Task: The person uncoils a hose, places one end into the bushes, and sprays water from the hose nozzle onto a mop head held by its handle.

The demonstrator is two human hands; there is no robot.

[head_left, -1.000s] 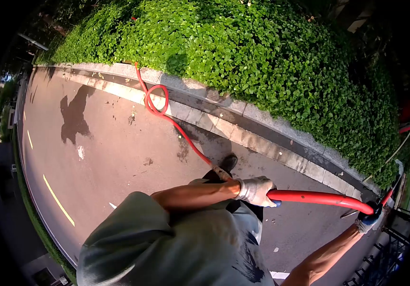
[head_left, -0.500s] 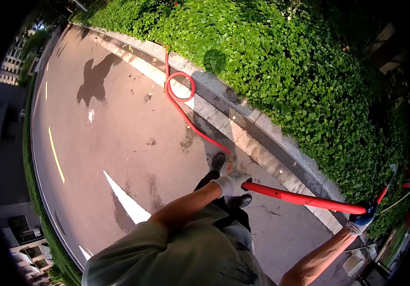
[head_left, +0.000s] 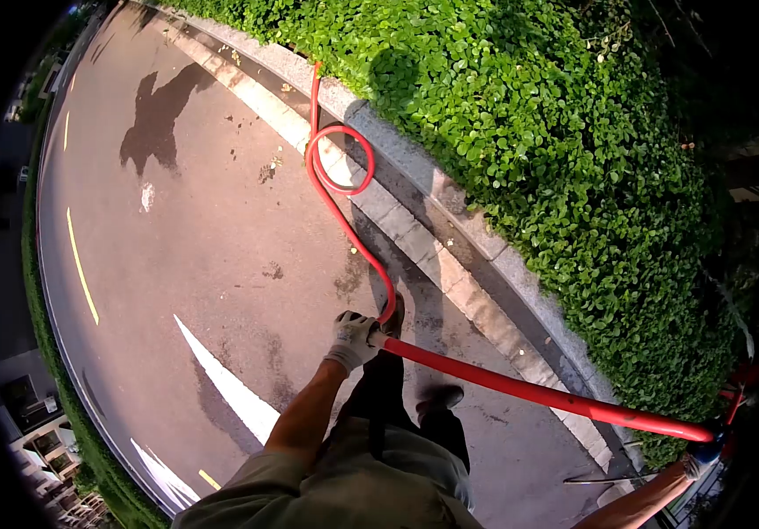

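Note:
A red hose (head_left: 529,389) stretches between my two gloved hands. My left hand (head_left: 355,342), in a pale glove with dark fingertips, is closed around it beside my forward foot. Beyond that hand the hose bends sharply, runs along the road, makes one loop on the kerb strip and ends from sight at the hedge. At the far right edge, my right hand (head_left: 704,451), in a glove with a dark blue palm, wraps the other end of the taut stretch. Shadow partly hides its fingers.
A stone kerb (head_left: 476,231) borders a dense green hedge (head_left: 538,132) on the right. The asphalt road (head_left: 220,238) carries white and yellow markings and a dark wet patch (head_left: 163,115). My shoe (head_left: 439,398) is on the asphalt. Red parts and a thin rod show near my right hand.
My left hand has moved left with the hose, which now bends sharply beside it. My right hand has moved farther right and down. My feet have shifted in a step.

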